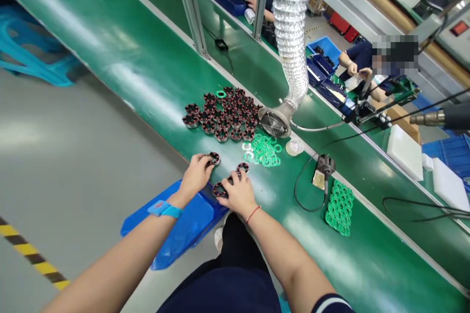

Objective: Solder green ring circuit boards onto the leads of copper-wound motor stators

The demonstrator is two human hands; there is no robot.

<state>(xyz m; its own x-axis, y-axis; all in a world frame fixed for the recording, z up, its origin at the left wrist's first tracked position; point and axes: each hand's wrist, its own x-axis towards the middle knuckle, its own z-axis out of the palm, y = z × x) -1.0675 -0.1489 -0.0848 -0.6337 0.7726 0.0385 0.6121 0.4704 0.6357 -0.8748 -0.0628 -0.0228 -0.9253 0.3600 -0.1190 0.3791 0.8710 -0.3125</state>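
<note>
Head view: left hand pinching one stator on green belt. Right hand gripping two more, beside blue tray. Stator pile farther up belt, near fan.

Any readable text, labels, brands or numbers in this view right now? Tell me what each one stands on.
None can be read.
Blue wristband on the left hand: its face shows no legible marks.
Wound stator cores on the green conveyor belt, and the one under the right hand: no markings visible.
Red panel at top right: too small and blurred to read.
Yellow-black floor stripe: a hazard marking, no words.
</note>
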